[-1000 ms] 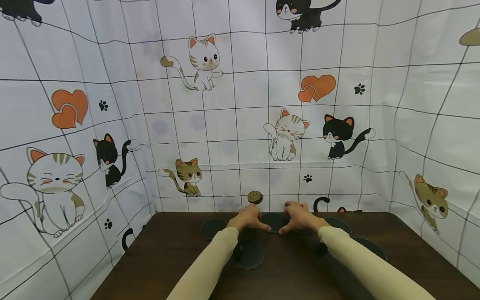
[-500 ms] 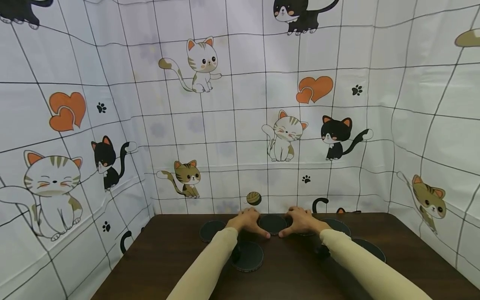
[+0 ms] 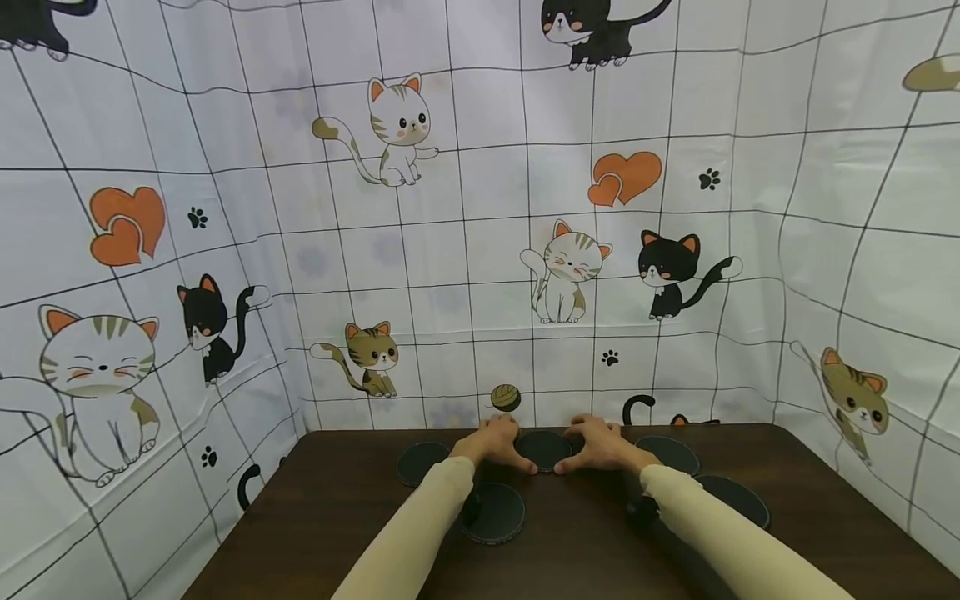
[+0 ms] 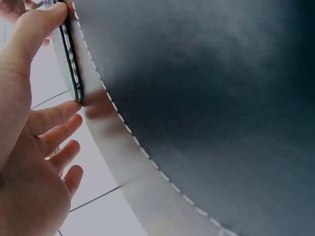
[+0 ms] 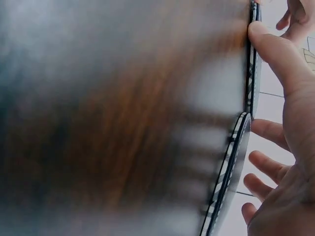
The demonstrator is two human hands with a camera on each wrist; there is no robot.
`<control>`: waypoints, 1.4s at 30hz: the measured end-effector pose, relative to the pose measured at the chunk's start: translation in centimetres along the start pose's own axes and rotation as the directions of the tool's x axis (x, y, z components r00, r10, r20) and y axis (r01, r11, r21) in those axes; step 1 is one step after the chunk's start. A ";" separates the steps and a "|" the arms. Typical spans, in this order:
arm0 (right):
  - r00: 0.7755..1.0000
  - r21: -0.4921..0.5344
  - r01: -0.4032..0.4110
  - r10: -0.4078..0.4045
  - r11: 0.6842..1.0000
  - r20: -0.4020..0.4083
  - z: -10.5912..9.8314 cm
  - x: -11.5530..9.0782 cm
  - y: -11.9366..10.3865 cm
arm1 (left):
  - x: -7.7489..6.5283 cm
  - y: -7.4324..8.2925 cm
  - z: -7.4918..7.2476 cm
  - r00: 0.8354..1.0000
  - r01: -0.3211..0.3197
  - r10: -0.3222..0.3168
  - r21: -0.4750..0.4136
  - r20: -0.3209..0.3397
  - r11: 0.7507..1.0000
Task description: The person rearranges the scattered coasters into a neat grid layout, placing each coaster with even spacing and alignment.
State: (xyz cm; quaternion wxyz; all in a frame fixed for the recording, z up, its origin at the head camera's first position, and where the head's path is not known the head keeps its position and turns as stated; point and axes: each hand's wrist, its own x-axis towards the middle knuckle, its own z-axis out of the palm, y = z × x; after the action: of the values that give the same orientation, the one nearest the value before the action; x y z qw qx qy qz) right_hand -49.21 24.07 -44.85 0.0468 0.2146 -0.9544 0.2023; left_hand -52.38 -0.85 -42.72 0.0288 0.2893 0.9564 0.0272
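Note:
A dark round coaster (image 3: 543, 451) lies flat at the table's back edge, between my two hands. My left hand (image 3: 491, 442) holds its left side, with thumb and index fingertip at the rim. On its right side my right hand (image 3: 600, 444) does likewise, thumb in front and index finger farther back. The other fingers of both hands are spread and touch nothing I can make out. Another coaster (image 5: 227, 179) with a white-stitched edge sits beside the right hand's fingers. Under my left wrist lies a near coaster (image 4: 197, 113), its stitching plain in the left wrist view.
The dark brown table (image 3: 352, 533) also carries a coaster (image 3: 420, 463) at the back left and two coasters on the right, one farther back (image 3: 667, 454) and one nearer (image 3: 738, 498). A cat-printed white sheet (image 3: 465, 250) hangs behind and at both sides.
Both thumbs have shifted slightly toward me, from over the middle coaster to its front rim. The coasters have not visibly moved; the head view has tilted and turned a little.

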 end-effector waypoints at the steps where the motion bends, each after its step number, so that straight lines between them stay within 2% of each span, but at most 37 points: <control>1: 1.000 0.010 0.004 -0.004 1.000 -0.001 0.0 0.0 0.0 | 0.0 0.0 0.1 1.000 -0.006 0.006 0.003 -0.005 1.000; 6: 1.000 0.065 0.025 -0.025 0.998 -0.001 -0.1 -0.3 0.1 | 0.0 -0.2 0.4 1.000 -0.019 0.019 -0.002 -0.023 1.000; 12: 0.998 0.133 0.064 -0.063 0.989 -0.015 -0.5 -0.7 0.1 | -0.8 -0.4 0.1 0.998 -0.025 0.021 -0.065 -0.057 0.998; 17: 0.993 0.168 0.117 -0.114 0.979 -0.028 -0.9 -1.4 -0.2 | -2.5 -0.1 -0.2 0.991 -0.079 0.065 -0.113 -0.118 0.990; 21: 0.982 0.145 0.186 -0.181 0.972 -0.051 -1.2 -2.3 -0.7 | -4.2 0.4 -0.1 0.979 -0.113 0.094 -0.097 -0.182 0.989; 24: 0.973 0.132 0.225 -0.217 0.965 -0.074 -1.6 -3.2 -1.1 | -5.4 1.1 -0.2 0.973 -0.121 0.104 -0.074 -0.204 0.990; 28: 0.970 0.141 0.241 -0.232 0.960 -0.079 -1.7 -4.7 -1.5 | -6.8 2.2 -0.5 0.973 -0.123 0.114 -0.032 -0.199 0.992; 32: 0.970 0.137 0.242 -0.237 0.961 -0.052 -1.6 -6.2 -1.8 | -7.8 3.4 -0.4 0.978 -0.124 0.127 0.025 -0.164 0.992; 38: 0.972 0.121 0.236 -0.236 0.964 -0.016 -1.2 -7.9 -2.1 | -8.4 4.7 0.2 0.983 -0.135 0.142 0.065 -0.118 0.989; 42: 0.974 0.109 0.226 -0.227 0.968 -0.004 -1.1 -8.7 -2.0 | -8.5 5.3 0.6 0.985 -0.145 0.149 0.045 -0.085 0.988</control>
State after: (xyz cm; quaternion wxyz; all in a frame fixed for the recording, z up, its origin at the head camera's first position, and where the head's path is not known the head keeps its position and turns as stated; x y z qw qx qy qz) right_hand -40.49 26.28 -44.67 0.0537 0.3252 -0.9115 0.2462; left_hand -42.37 -1.14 -42.60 -0.0212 0.3582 0.9331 0.0236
